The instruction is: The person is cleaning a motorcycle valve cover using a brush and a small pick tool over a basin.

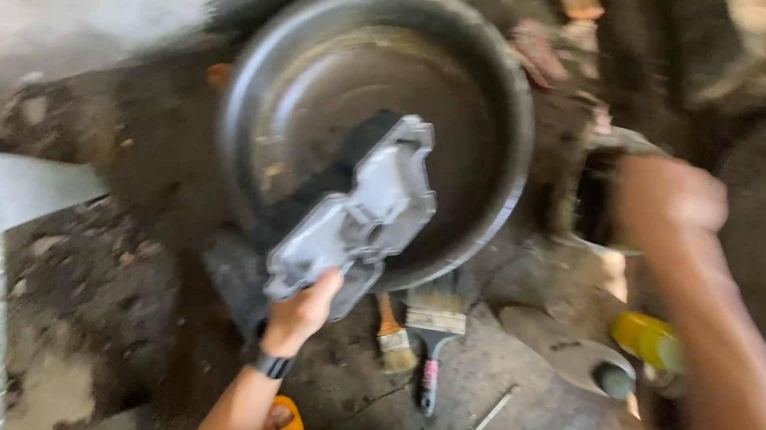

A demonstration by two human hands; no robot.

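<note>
Blurred and cut off by the frame's edge, the right hand [668, 202] hangs past the basin's rim; whether its fingers are open or closed I cannot tell. Left hand [303, 312] fingers grip the lower end of a grey, ribbed cast metal cover [358, 211], tilted over the dark round basin [270, 57], partly hiding what lies inside

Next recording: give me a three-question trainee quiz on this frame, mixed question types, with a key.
1. True or false: the left hand grips the grey metal cover over the black basin.
2. Which lies nearest the basin's rim? A) paintbrushes B) yellow bottle C) metal rod
3. What does the right hand hold?

Key:
1. True
2. A
3. Too blurred to tell; it reaches toward a dark container.
</note>
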